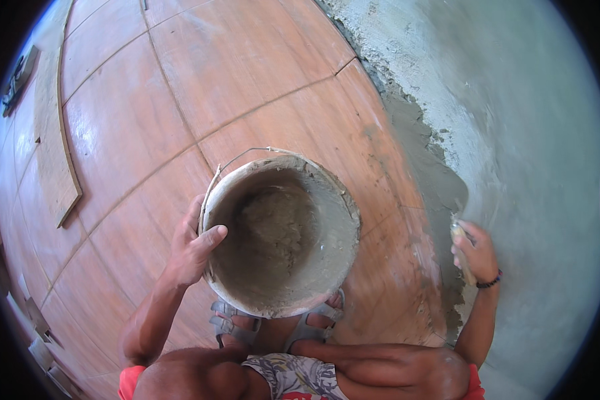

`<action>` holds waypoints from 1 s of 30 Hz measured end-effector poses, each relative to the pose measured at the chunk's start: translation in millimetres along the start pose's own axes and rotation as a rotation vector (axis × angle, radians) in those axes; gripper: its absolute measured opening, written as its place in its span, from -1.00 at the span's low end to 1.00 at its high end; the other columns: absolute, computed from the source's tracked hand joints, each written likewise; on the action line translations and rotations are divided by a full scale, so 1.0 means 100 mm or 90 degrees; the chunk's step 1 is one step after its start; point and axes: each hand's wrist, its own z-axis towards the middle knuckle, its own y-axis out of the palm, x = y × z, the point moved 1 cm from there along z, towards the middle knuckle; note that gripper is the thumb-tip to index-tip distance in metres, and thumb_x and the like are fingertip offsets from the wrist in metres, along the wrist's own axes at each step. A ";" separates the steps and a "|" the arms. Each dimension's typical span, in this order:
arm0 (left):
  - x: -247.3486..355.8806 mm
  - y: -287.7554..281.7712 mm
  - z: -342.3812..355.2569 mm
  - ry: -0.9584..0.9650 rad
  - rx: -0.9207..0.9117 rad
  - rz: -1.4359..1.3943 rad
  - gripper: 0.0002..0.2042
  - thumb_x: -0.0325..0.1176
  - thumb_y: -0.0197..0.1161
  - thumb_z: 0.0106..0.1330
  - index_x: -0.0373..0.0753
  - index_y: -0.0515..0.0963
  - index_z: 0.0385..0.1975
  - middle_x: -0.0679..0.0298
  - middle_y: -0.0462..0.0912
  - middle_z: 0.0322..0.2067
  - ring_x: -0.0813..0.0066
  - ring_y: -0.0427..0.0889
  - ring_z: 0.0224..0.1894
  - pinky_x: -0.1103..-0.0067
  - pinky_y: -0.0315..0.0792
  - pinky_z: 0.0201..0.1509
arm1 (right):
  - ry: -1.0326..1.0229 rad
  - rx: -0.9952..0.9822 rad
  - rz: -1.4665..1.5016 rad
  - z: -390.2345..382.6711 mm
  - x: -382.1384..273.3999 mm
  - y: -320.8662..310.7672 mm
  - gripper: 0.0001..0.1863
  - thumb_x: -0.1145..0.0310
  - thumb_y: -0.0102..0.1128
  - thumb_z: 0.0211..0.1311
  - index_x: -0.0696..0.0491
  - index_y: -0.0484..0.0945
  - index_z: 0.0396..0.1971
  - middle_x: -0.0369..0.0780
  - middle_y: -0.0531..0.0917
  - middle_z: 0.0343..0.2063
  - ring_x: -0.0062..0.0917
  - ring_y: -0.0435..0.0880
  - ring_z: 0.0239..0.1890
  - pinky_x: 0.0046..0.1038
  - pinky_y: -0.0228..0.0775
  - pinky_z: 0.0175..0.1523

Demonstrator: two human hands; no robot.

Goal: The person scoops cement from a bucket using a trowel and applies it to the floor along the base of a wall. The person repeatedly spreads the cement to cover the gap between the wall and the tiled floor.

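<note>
My left hand [195, 250] grips the left side of a mortar-caked bucket [337, 220], thumb over the rim and fingers outside. The bucket tilts so that its mouth faces me, and its thin wire handle lies against the far rim. Inside sits wet grey mortar [277, 217]. On the right, my right hand [475, 252] is closed around the light handle of a trowel [457, 230]. The trowel's blade is hard to make out against the grey surface. It meets a band of fresh mortar [440, 183] along the foot of the wall.
Large reddish-brown tiles [260, 60] cover the floor. A smooth grey plastered wall [547, 200] rises on the right, rougher near the top. A long wooden board [52, 140] lies at the left, with a dark tool [19, 80] beyond it. Tile offcuts [39, 320] sit at the lower left.
</note>
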 end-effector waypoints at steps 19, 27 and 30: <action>0.54 0.28 0.04 0.027 -0.035 0.082 -0.43 -0.54 0.19 0.08 -0.43 0.38 0.20 0.19 0.55 0.01 0.48 0.48 0.08 0.54 0.33 0.23 | -0.482 -0.079 -0.447 -0.55 -0.93 0.68 -0.48 0.53 0.31 -0.14 0.13 0.57 -0.03 -0.11 0.44 -0.44 -0.13 0.51 -0.43 -0.21 0.38 -0.31; 1.08 0.28 0.25 0.044 -0.056 0.283 -0.49 -0.53 0.22 0.11 -0.43 0.44 0.15 0.15 0.57 -0.06 0.47 0.50 0.03 0.51 0.37 0.16 | -0.651 0.057 -0.657 -0.31 -1.45 1.06 -0.56 0.52 0.13 0.08 0.04 0.55 0.04 -0.18 0.42 -0.43 -0.25 0.52 -0.32 -0.24 0.33 -0.22; 1.06 0.36 0.30 0.069 -0.147 0.304 -0.48 -0.47 0.26 0.17 -0.43 0.41 0.18 0.15 0.56 0.01 0.46 0.48 0.09 0.52 0.35 0.22 | -0.720 0.090 -0.737 -0.14 -1.64 1.26 -0.62 0.44 0.04 0.18 0.01 0.57 0.03 -0.21 0.50 -0.42 -0.31 0.55 -0.31 -0.28 0.33 -0.20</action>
